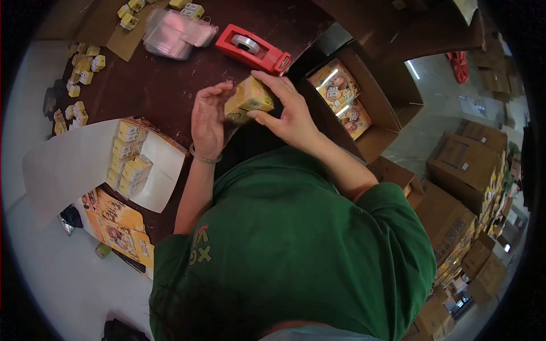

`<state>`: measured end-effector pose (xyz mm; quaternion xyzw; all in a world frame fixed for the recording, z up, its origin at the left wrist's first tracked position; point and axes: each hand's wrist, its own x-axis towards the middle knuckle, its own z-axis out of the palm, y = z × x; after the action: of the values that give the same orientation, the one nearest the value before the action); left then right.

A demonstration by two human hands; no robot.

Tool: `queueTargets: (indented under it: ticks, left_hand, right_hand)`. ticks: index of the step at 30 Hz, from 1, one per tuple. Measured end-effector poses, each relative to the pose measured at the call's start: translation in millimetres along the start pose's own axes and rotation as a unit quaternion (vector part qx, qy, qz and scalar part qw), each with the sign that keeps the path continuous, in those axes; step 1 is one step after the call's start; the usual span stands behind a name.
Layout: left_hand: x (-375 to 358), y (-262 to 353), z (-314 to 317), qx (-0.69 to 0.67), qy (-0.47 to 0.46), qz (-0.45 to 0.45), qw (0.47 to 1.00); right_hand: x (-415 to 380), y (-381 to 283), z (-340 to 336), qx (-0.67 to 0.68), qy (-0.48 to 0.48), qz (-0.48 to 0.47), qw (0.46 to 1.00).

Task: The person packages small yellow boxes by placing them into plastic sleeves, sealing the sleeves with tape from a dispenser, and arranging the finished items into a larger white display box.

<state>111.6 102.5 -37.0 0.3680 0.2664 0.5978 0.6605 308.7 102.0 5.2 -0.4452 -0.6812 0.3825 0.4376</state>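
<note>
Between my two hands is a block of small yellow boxes (pixel 249 98), above the dark red table (pixel 153 85). My right hand (pixel 289 111) grips its right side, with the thumb low and the fingers over the top. My left hand (pixel 208 118) stands upright at the block's left side, its fingers apart and the palm turned toward it. Just beyond the block lies a red tape dispenser (pixel 254 50) with a roll of tape. An open white-lined box (pixel 162 170) at the left holds several small yellow boxes (pixel 135 168).
Clear plastic bags (pixel 173 35) lie at the back. Loose yellow boxes (pixel 85 77) sit along the far left. An open carton (pixel 378 136) with printed orange boxes (pixel 341 94) is at the right. Stacked cartons (pixel 463 165) stand farther right.
</note>
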Motion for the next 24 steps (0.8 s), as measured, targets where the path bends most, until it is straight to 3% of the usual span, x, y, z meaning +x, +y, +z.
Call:
queueTargets:
  ticks: [1, 3, 5, 6, 8, 9, 10, 13, 20, 23, 24]
  left_hand:
    - [7, 6, 0, 0.086, -0.012, -0.011, 0.996]
    - [28, 12, -1, 0.229, -0.051, -0.041, 0.971]
    - [43, 8, -10, 0.231, -0.077, -0.068, 0.968]
    - [48, 5, -14, 0.231, -0.088, -0.08, 0.966]
    - [49, 0, -16, 0.27, -0.081, -0.069, 0.957]
    - [49, -3, -10, 0.277, -0.081, -0.062, 0.955]
    - [47, -6, -5, 0.285, -0.081, -0.055, 0.954]
    - [58, -20, 0, 0.344, -0.13, -0.045, 0.929]
    - [60, -15, 5, 0.383, -0.118, -0.038, 0.915]
    - [60, -15, 5, 0.37, -0.117, -0.042, 0.92]
    - [60, -15, 6, 0.362, -0.121, -0.052, 0.923]
  right_hand:
    - [8, -4, -7, -0.108, -0.017, -0.083, 0.991]
    - [21, 10, -1, -0.109, -0.055, -0.117, 0.986]
    - [32, 30, 1, -0.121, -0.093, -0.157, 0.976]
    - [34, 30, -4, -0.125, -0.061, -0.189, 0.972]
    - [46, 24, -34, -0.165, 0.005, -0.165, 0.972]
    - [52, 38, -43, -0.18, 0.041, -0.109, 0.977]
    - [57, 50, -51, -0.212, 0.02, -0.059, 0.975]
    - [64, 79, -49, -0.119, -0.052, 0.005, 0.992]
    - [39, 49, -53, -0.133, 0.044, 0.026, 0.99]
    - [20, 55, -62, 0.07, 0.024, 0.196, 0.978]
    - [18, 63, -60, 0.11, 0.016, 0.194, 0.975]
